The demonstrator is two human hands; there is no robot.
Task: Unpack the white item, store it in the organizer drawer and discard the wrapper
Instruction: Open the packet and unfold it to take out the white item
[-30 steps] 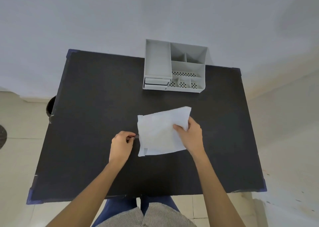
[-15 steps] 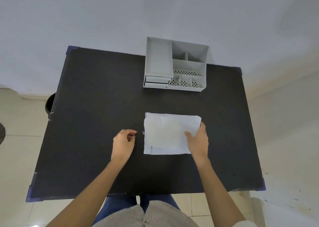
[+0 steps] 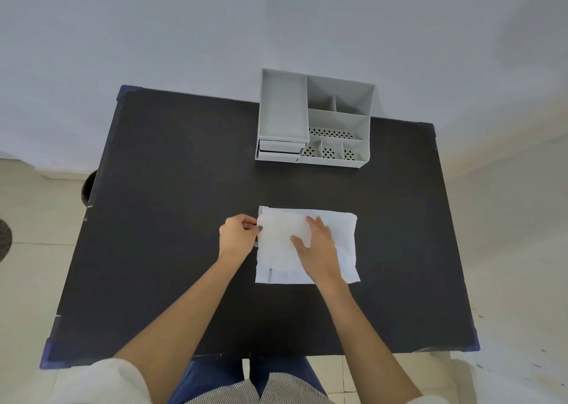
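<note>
White flat paper wrapper (image 3: 307, 243) lies on the black table (image 3: 172, 206), near the grey plastic organizer (image 3: 313, 120); I see my right hand (image 3: 316, 243) spread flat on it; left hand (image 3: 238, 234) pinches its left edge.

One head-worn camera looks steeply down and forward — close over the black table (image 3: 184, 219), the wall beyond, floor at both sides; no second view.
</note>
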